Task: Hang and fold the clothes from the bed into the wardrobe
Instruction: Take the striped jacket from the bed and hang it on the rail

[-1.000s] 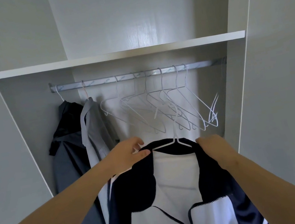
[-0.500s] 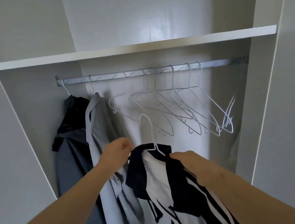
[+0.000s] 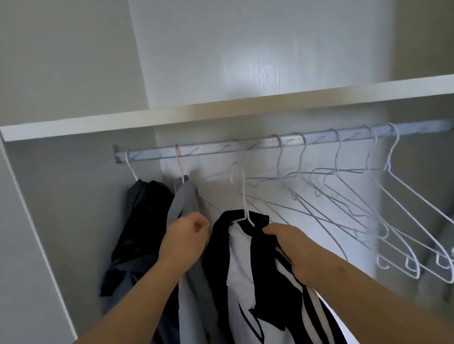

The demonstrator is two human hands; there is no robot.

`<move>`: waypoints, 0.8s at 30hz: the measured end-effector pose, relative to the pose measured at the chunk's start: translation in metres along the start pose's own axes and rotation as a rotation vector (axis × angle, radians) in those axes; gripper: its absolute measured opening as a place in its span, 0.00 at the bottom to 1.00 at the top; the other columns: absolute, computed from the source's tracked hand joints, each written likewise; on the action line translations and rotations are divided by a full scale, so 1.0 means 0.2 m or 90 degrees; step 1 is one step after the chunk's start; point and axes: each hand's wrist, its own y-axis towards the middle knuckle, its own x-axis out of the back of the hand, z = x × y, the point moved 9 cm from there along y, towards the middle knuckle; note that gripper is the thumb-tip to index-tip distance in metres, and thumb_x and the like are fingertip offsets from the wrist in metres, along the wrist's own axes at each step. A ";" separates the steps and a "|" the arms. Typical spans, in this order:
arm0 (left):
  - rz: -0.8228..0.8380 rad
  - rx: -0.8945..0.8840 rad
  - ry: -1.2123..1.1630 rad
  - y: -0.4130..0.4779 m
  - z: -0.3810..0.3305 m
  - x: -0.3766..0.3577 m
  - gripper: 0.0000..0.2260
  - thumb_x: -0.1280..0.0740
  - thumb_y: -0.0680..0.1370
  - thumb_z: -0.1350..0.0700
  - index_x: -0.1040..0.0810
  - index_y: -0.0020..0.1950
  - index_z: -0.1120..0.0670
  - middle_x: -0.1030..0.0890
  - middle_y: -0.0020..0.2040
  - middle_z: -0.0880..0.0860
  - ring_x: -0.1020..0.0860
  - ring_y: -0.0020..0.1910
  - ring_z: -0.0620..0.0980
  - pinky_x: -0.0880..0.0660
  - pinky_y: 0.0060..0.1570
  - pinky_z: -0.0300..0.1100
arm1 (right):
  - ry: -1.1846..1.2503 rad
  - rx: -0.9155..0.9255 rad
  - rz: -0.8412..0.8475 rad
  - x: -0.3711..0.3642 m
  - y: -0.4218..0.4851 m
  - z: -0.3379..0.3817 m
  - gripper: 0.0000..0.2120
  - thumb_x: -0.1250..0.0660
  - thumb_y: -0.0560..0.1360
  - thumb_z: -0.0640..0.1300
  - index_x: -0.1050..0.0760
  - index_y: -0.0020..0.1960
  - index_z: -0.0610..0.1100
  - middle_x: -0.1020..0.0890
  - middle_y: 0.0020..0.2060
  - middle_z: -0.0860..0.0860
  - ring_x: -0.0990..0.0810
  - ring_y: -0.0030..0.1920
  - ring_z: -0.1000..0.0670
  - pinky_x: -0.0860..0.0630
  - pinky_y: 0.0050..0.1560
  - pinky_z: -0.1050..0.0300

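Observation:
A navy and white track jacket [image 3: 247, 282] hangs on a white wire hanger [image 3: 242, 196] that I hold up inside the wardrobe. The hanger's hook sits just under the metal rail [image 3: 210, 150], between the clothes hung at the left and the bare hangers. My left hand [image 3: 184, 240] is closed at the jacket's left shoulder. Gripping the dark fabric of the right shoulder is my right hand [image 3: 290, 241]. The jacket is turned edge-on, its striped sleeve trailing under my right forearm.
A dark jacket [image 3: 141, 216] and a grey shirt [image 3: 184, 201] hang at the rail's left end. Several empty white wire hangers [image 3: 381, 206] fill the right part. A white shelf [image 3: 209, 112] runs above the rail. Wardrobe side panels close in left and right.
The jacket has turned from facing me to edge-on and has risen toward the rail. Both hands moved up and left with it. The view has come closer to the wardrobe.

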 end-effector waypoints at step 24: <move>0.081 -0.101 0.053 0.48 0.42 -0.04 0.07 0.39 0.76 0.60 0.24 0.53 0.54 0.22 0.45 0.51 0.26 0.41 0.45 0.31 0.38 0.36 | -0.003 0.060 -0.112 -0.57 0.71 0.20 0.09 0.39 0.76 0.41 0.26 0.41 0.37 0.25 0.36 0.43 0.27 0.34 0.46 0.31 0.35 0.58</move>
